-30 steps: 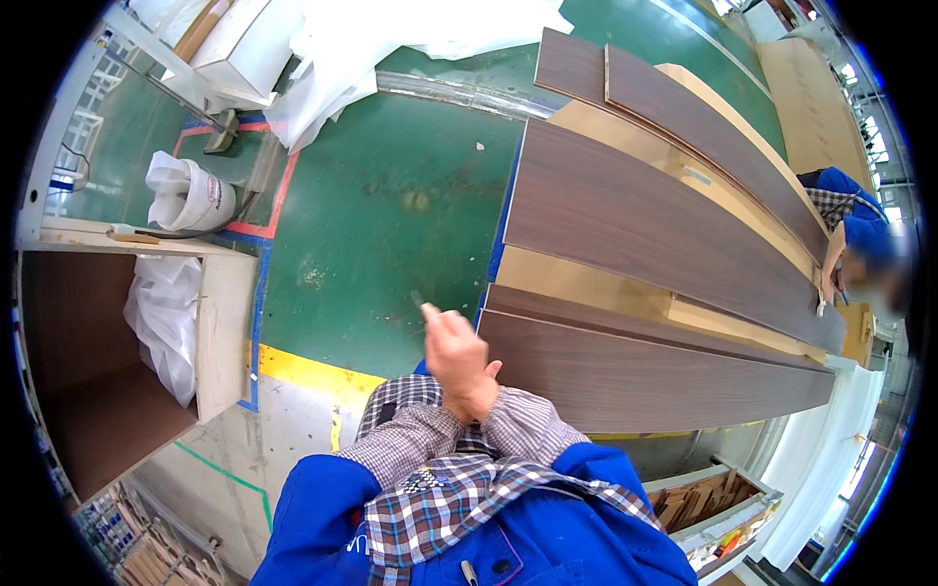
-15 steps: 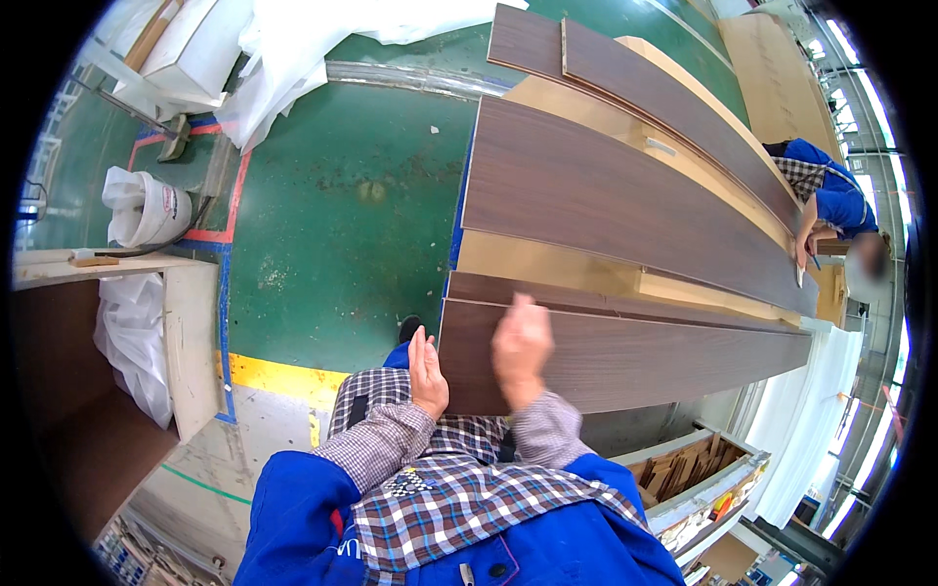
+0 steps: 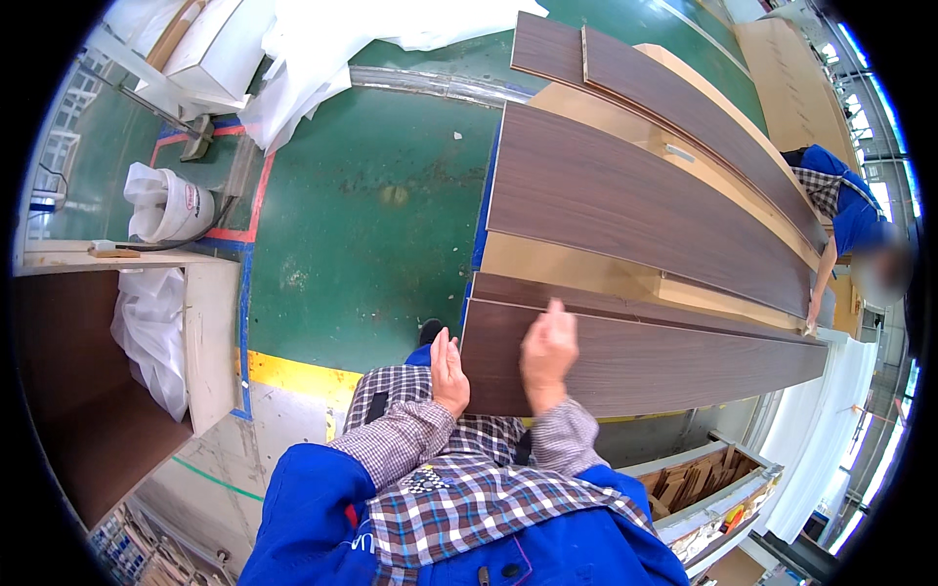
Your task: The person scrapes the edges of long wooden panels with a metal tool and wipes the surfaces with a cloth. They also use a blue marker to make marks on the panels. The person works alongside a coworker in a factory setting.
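Green workshop floor (image 3: 362, 215) fills the middle of the view, marked with red and blue tape lines and a yellow strip near the person's feet. At far left stands an open cabinet box (image 3: 107, 391) with a dark brown inside and pale edges, a crumpled white plastic sheet (image 3: 151, 327) hanging in it; behind it sits a white bucket (image 3: 171, 205) lined with plastic, and more white sheeting (image 3: 322, 49) lies heaped at the top. Toward the centre, the left hand (image 3: 448, 373) rests with fingers together against the near short end of a long dark wood-grain panel (image 3: 645, 356), touching its edge rather than wrapped around it. Just to the right, the right hand (image 3: 547, 354) lies flat on the panel's top face, fingers loosely apart, pressing and not clamped. That panel tops a stack of similar dark and pale boards (image 3: 625, 205) running away to the right. At the stack's far right end another person in blue (image 3: 845, 210) has a hand on the boards. Below right, a wooden crate (image 3: 708, 483) holds offcuts.
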Action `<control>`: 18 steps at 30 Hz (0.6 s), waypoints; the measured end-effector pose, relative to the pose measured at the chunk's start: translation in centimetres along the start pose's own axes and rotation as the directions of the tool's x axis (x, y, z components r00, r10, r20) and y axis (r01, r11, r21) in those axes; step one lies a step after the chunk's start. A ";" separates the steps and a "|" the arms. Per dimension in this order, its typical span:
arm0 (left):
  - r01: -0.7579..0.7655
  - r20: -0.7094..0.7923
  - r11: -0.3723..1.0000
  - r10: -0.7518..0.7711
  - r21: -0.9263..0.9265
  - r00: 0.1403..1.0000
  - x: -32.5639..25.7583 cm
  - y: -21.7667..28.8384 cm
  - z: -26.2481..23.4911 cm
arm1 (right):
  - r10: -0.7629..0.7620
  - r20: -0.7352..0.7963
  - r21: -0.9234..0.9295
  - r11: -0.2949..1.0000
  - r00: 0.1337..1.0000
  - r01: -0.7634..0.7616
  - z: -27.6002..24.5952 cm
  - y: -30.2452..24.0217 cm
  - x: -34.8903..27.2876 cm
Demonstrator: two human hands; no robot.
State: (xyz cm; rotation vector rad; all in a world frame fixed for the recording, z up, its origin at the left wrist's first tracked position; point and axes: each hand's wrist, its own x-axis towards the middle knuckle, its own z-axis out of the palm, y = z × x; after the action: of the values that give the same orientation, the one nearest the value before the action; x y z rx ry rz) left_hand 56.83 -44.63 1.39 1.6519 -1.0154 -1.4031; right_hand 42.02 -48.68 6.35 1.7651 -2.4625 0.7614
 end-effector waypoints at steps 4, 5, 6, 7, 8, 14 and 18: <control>-0.301 0.142 0.880 0.267 0.366 0.953 0.7 -4.7 -1.2 | -0.287 0.115 0.303 0.922 0.951 0.242 4.2 -8.3 -0.6; -0.210 0.124 0.944 0.183 0.255 0.975 0.6 -4.1 -1.1 | -0.290 0.177 0.423 0.885 0.941 0.193 4.3 -10.1 -0.7; -0.112 0.108 0.985 0.098 0.134 0.989 0.5 -3.4 -1.0 | -0.273 0.158 0.426 0.886 0.949 0.184 3.8 -10.8 -0.6; -0.138 0.078 0.977 0.127 0.160 0.989 0.6 -3.7 -1.0 | -0.256 0.139 0.431 0.885 0.957 0.175 3.4 -11.3 -0.6; -0.160 0.048 0.970 0.153 0.183 0.987 0.7 -4.1 -1.1 | -0.217 0.129 0.395 0.906 0.968 0.151 2.9 -10.6 -0.4; -0.081 -0.016 0.985 0.085 0.154 0.996 0.3 -4.0 -0.7 | -0.012 0.065 0.156 0.988 0.998 0.001 1.4 -4.6 -0.5; -0.103 0.236 0.869 -0.016 0.485 0.972 2.5 -6.2 0.9 | -0.300 0.168 0.411 0.887 0.939 0.210 4.0 -10.7 -1.8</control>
State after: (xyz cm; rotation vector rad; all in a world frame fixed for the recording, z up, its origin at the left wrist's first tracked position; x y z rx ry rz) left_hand 56.84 -44.32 -5.36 1.8269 -1.6514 -1.4044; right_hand 53.33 -51.24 6.31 2.3823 -2.2412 1.1404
